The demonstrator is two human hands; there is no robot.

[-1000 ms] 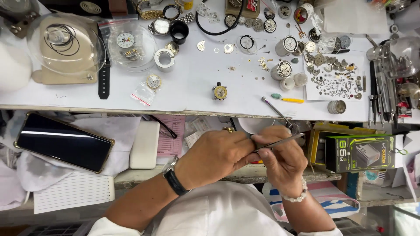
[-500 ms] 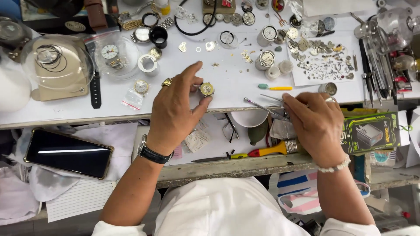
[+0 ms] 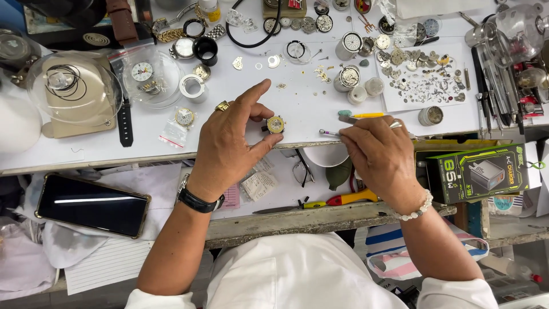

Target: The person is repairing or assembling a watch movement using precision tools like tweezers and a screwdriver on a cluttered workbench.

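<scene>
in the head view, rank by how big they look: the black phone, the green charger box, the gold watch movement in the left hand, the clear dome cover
1. black phone and clear dome cover, too alike to rank
2. green charger box
3. gold watch movement in the left hand, far the smallest

Illumination is bright and even over the white worktop [image 3: 143,146], with only short, soft shadows under the left hand [image 3: 231,140] and right hand [image 3: 380,154]. Glare appears as a white streak on the dark phone screen [image 3: 91,205] and as highlights on the clear plastic dome [image 3: 68,86]. Focus is sharp at centre, while the wide lens bends the bench edge and softens detail towards the corners.
</scene>
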